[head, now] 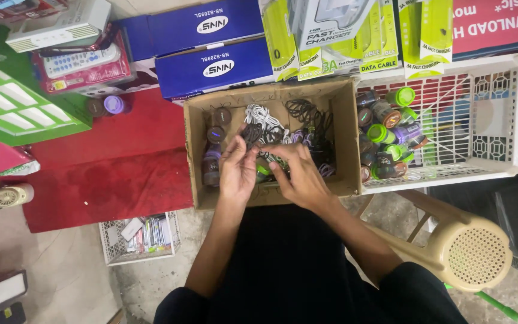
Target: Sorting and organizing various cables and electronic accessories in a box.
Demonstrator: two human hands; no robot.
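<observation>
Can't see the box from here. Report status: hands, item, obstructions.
Left hand and right hand both pinching a small green-and-black piece over the cardboard box. Coiled cables lie just behind. Grip detail unclear.

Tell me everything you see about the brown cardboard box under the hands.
The brown cardboard box is open, its flaps folded out. It looks worn. Inside lie coiled black and white cables and small round dark speakers. Both hands, the left hand and the right hand, work over it. A white plastic basket stands beside it.
</observation>
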